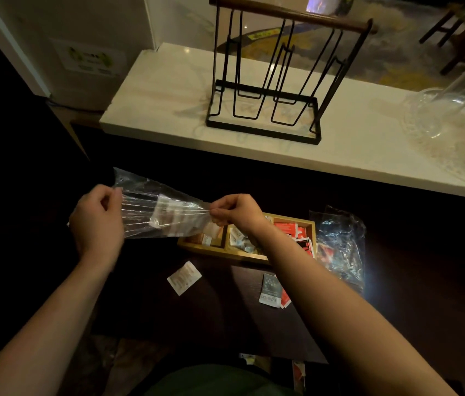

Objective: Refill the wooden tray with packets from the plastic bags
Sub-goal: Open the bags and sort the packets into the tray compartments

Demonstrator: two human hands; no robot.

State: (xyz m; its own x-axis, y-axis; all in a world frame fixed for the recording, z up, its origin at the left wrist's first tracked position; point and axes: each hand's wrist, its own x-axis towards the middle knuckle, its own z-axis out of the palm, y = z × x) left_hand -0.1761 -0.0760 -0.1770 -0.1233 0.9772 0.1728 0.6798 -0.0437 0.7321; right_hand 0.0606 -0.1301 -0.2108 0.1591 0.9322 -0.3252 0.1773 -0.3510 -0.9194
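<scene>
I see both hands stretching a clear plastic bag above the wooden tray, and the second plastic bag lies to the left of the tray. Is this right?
Not quite. In the head view the second plastic bag lies right of the wooden tray, not left. Both the left hand and right hand do grip the clear plastic bag.

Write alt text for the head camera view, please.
Both hands, left hand and right hand, stretch a clear plastic bag above a wooden tray of packets; loose packets lie on the dark table.

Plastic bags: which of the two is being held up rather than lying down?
The left plastic bag, stretched between left hand and right hand; the crumpled bag lies right of the wooden tray.
</scene>
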